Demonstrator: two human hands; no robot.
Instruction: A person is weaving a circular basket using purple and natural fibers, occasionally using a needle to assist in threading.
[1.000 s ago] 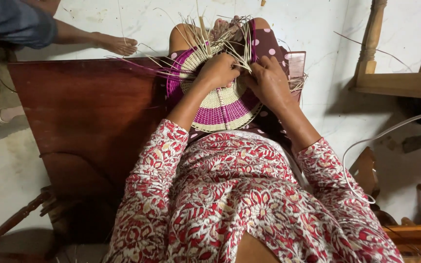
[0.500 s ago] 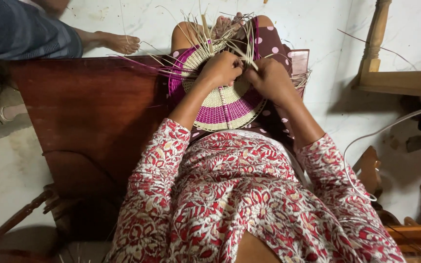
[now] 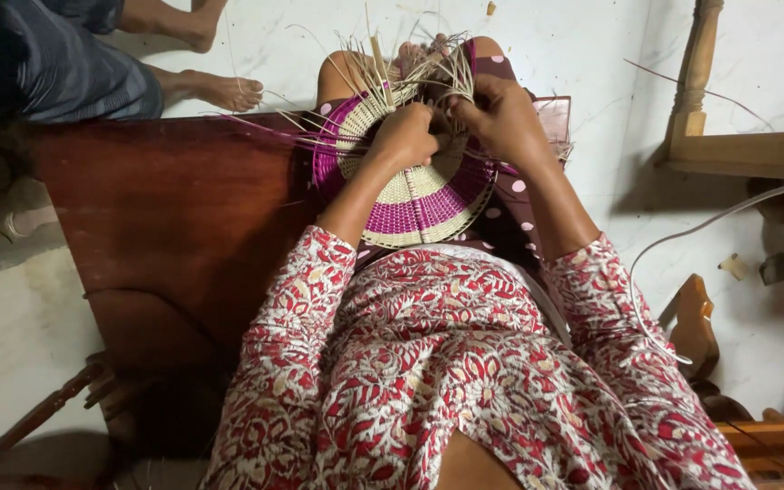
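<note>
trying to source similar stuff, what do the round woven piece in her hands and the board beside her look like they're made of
Woven disc: looks like dried palm leaf or grass strips, matte, in cream and dyed purple rings; loose pale strands fan out stiffly from the unfinished edge, which both hands, left hand and right hand, work on.

Board: apparently wood, dark reddish-brown with a smooth, faintly glossy finish; whether solid or veneer cannot be told.

Pale marble floor (image 3: 573, 54), dark wooden board (image 3: 174, 218), turned wooden furniture legs (image 3: 696, 73)

A home room with a pale marble floor (image 3: 583, 54). A low dark wooden table (image 3: 165, 209) and turned wooden furniture legs (image 3: 696, 63) stand around.
</note>
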